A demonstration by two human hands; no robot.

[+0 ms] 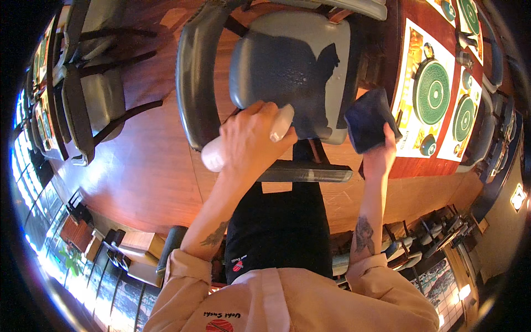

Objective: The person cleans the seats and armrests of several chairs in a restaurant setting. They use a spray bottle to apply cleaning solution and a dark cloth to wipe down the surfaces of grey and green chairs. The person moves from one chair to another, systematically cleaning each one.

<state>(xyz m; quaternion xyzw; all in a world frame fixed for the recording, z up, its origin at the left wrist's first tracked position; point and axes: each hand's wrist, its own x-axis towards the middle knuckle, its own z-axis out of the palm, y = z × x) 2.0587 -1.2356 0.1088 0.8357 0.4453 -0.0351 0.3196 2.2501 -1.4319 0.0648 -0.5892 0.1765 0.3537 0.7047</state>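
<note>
My left hand [255, 133] grips a white spray bottle [213, 154], held above the near side of a grey padded chair [259, 79]. The bottle's head [282, 121] points towards the seat. Small wet droplets [300, 79] glisten on the seat, partly within a dark shadow. In my right hand [382, 153] is a folded dark cloth [369, 120], raised between the chair and the set table. My right fingers lie mostly hidden behind the cloth, with the thumb on top.
A dark red table [415, 168] at right bears printed paper placemats [408, 143], green round plates [432, 92] and small green cups [428, 146]. The chair's armrest [307, 171] juts out close before me. More chairs [101, 95] stand at left on the wooden floor [161, 166].
</note>
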